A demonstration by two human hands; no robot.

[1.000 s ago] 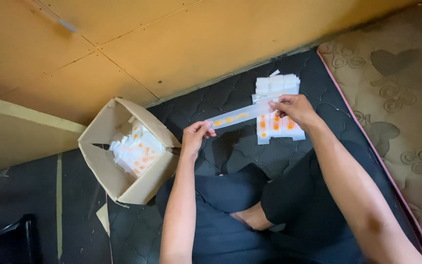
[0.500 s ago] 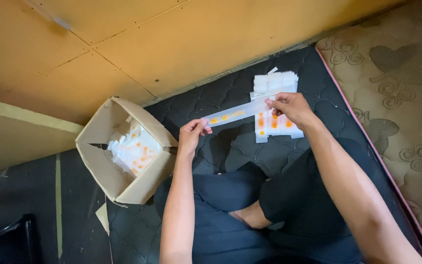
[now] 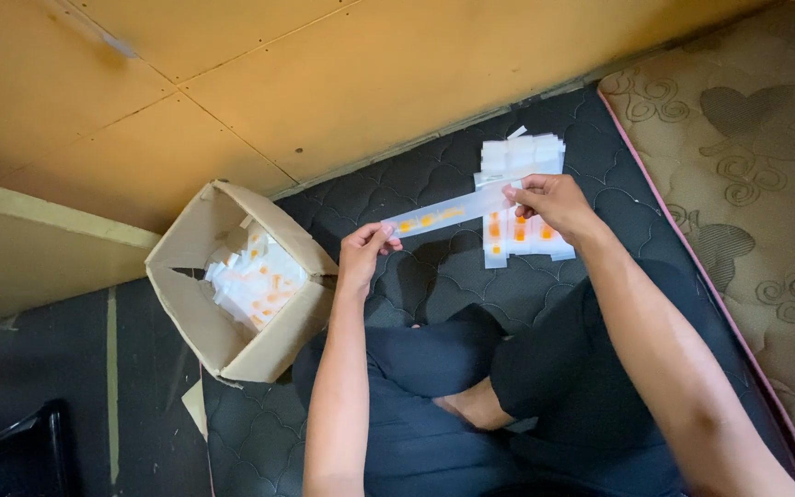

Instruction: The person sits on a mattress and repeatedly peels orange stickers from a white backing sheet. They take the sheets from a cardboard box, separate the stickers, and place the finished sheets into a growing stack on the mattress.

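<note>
Dark quilted mattress [image 3: 434, 184] is laid on an orange-brown tiled floor [image 3: 342, 83], with a patterned beige mattress [image 3: 756, 166] alongside at the right; a person is seated cross-legged on the dark one. A long white strip [image 3: 448, 212] with small orange marks is held stretched level between the two hands, above the mattress and just in front of the knees. The left hand [image 3: 363, 253] is closed on the strip's near-left end with a thumb-and-finger pinch; the right hand [image 3: 552, 201] is closed on the other end in the same way. Behind the right hand a stack [image 3: 522, 156] of similar white pieces is seen, and beneath it a flat row of strips [image 3: 526, 235] with orange marks lies on the mattress. An open cardboard box [image 3: 186, 304], left of the left hand and apart from it, holds a loose heap of like pieces [image 3: 255, 281]. For a strip held this way, a light, even pull from both ends is judged best, so that it stays flat and untwisted; the pinches are best kept at the extreme ends, clear of the orange marks. Too strong a pull could crease or tear it.
</note>
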